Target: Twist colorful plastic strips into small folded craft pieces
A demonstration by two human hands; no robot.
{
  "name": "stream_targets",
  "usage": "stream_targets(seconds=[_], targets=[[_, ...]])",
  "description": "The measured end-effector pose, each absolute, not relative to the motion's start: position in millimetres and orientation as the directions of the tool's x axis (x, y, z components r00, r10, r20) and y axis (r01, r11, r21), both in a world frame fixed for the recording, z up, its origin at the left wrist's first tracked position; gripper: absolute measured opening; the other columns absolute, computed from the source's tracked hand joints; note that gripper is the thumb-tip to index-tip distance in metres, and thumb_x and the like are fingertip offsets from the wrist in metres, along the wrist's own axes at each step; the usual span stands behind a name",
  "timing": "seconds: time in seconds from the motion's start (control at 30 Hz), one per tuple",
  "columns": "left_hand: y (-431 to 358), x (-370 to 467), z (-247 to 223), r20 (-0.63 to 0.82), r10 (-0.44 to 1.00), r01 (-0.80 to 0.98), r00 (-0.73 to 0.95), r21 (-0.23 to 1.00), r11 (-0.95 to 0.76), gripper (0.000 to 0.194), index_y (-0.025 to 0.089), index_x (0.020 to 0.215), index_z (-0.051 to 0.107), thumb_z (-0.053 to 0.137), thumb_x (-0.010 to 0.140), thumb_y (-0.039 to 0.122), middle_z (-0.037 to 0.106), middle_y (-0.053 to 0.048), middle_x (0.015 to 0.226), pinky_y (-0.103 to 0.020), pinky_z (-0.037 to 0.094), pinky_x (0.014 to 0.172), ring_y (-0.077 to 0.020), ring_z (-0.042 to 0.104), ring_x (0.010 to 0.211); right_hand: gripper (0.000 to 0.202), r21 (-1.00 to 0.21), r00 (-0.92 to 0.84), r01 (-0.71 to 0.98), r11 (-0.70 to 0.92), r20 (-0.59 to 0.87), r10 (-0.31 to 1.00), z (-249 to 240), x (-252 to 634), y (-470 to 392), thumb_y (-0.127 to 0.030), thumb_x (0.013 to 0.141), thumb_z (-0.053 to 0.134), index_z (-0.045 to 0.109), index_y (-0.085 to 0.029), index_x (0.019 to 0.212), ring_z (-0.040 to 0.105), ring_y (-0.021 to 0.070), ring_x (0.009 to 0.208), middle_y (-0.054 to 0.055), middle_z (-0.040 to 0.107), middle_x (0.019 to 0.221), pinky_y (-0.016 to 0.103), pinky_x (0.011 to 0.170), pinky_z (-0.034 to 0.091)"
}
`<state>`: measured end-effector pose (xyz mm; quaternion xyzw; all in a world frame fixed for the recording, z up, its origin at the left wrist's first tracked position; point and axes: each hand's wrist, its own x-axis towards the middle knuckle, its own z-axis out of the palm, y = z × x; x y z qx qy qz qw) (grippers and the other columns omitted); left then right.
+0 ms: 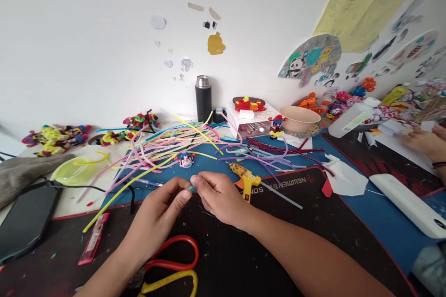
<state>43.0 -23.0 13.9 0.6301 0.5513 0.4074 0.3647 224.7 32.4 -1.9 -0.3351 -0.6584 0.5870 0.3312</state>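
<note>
A small blue piece (192,189), perhaps pipe cleaner, is pinched between my left hand (163,211) and my right hand (223,198). Both hands are closed at the fingertips and meet above the black mat (237,250); most of the piece is hidden by the fingers. Just right of my right hand lies a yellow glue gun (248,181). Scissors with one red handle (177,253) and one yellow handle rest below my left hand. A small doll-like head (186,159) sits beyond my fingers, beside a heap of pink, yellow and blue pipe cleaners (167,141).
A black flask (203,100), a white box (235,123) and a beige bowl (299,118) stand along the wall. At left are a phone (29,218) and a pink packet (94,239). A white device (407,205) lies at right, near another person's hand (421,144).
</note>
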Motion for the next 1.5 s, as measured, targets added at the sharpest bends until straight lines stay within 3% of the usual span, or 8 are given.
stream_targets(seconds=[0.17, 0.3, 0.43, 0.63, 0.83, 1.03, 1.3, 1.5], targets=[[-21.5, 36.9, 12.3, 0.302, 0.944, 0.585, 0.13, 0.746, -0.319, 0.027, 0.025, 0.085, 0.069, 0.061, 0.103, 0.044, 0.066, 0.001, 0.071, -0.028, 0.045, 0.062, -0.0181, 0.058, 0.061, 0.06, -0.996, -0.551, 0.058, 0.067, 0.024, 0.834, -4.3, 224.9, 33.1, -0.073, 0.108, 0.049, 0.046, -0.023, 0.075, 0.038, 0.0109, 0.048, -0.008, 0.041, 0.049, 0.026, 0.051, 0.029], [-21.6, 36.5, 14.7, 0.329, 0.931, 0.627, 0.156, 0.695, -0.351, 0.033, 0.025, 0.075, 0.062, 0.058, 0.104, 0.04, 0.06, 0.002, 0.065, -0.028, 0.041, 0.059, -0.0171, 0.054, 0.056, 0.06, -0.99, -0.561, 0.099, 0.105, 0.031, 0.827, -3.0, 225.8, 32.5, -0.07, 0.11, 0.048, 0.044, -0.024, 0.073, 0.039, 0.0116, 0.05, -0.007, 0.042, 0.05, 0.027, 0.052, 0.029], [-25.2, 44.9, 21.5, 0.232, 0.967, 0.555, 0.107, 0.793, -0.251, 0.046, 0.025, 0.065, 0.05, 0.056, 0.102, 0.05, 0.05, 0.003, 0.057, -0.027, 0.037, 0.052, -0.0153, 0.045, 0.052, 0.059, -0.978, -0.576, 0.128, 0.167, 0.064, 0.815, 0.8, 226.4, 31.6, -0.069, 0.11, 0.048, 0.044, -0.024, 0.072, 0.037, 0.0125, 0.053, -0.006, 0.042, 0.053, 0.029, 0.053, 0.027], [-26.0, 59.7, 20.0, -0.063, 0.994, 0.237, 0.087, 0.971, 0.04, 0.066, 0.026, 0.06, 0.043, 0.053, 0.095, 0.082, 0.042, 0.005, 0.049, -0.026, 0.033, 0.046, -0.0128, 0.036, 0.046, 0.059, -0.976, -0.574, 0.129, 0.175, 0.07, 0.816, -1.5, 226.6, 31.9, -0.069, 0.11, 0.046, 0.045, -0.024, 0.073, 0.038, 0.0129, 0.055, -0.006, 0.04, 0.054, 0.029, 0.054, 0.027], [-21.3, 63.7, 6.8, -0.192, 0.974, 0.003, 0.123, 0.981, 0.193, 0.066, 0.026, 0.062, 0.037, 0.061, 0.094, 0.079, 0.033, 0.009, 0.047, -0.025, 0.022, 0.044, -0.0087, 0.029, 0.039, 0.059, -0.989, -0.553, 0.091, 0.116, 0.046, 0.832, -9.6, 223.7, 35.2, -0.072, 0.109, 0.047, 0.045, -0.024, 0.076, 0.039, 0.0127, 0.053, -0.007, 0.041, 0.053, 0.028, 0.054, 0.028], [-18.7, 52.4, -1.4, -0.093, 0.992, 0.169, 0.084, 0.982, 0.078, 0.062, 0.022, 0.076, 0.062, 0.057, 0.096, 0.081, 0.044, 0.006, 0.055, -0.026, 0.038, 0.051, -0.0145, 0.044, 0.05, 0.063, -0.98, -0.532, 0.159, 0.121, 0.019, 0.847, -4.8, 225.8, 37.9, -0.075, 0.108, 0.045, 0.053, -0.022, 0.075, 0.041, 0.0135, 0.054, -0.006, 0.042, 0.053, 0.028, 0.054, 0.03], [-19.2, 43.3, 11.2, 0.141, 0.984, 0.453, 0.105, 0.874, -0.173, 0.041, 0.024, 0.086, 0.072, 0.058, 0.104, 0.059, 0.062, 0.002, 0.071, -0.027, 0.044, 0.062, -0.0187, 0.053, 0.065, 0.058, -0.949, -0.51, 0.216, 0.228, 0.09, 0.856, -5.0, 226.7, 38.1, -0.066, 0.11, 0.047, 0.046, -0.023, 0.071, 0.043, 0.0135, 0.058, -0.005, 0.045, 0.058, 0.028, 0.057, 0.031], [-18.6, 39.7, 7.7, 0.097, 0.992, 0.465, 0.084, 0.877, -0.125, 0.049, 0.023, 0.076, 0.067, 0.057, 0.104, 0.061, 0.054, 0.003, 0.061, -0.027, 0.039, 0.057, -0.0176, 0.049, 0.058, 0.055, -0.97, -0.58, 0.178, 0.168, 0.034, 0.814, -3.4, 228.3, 38.2, -0.064, 0.112, 0.046, 0.055, -0.022, 0.079, 0.047, 0.0123, 0.05, -0.006, 0.048, 0.055, 0.027, 0.055, 0.035]])
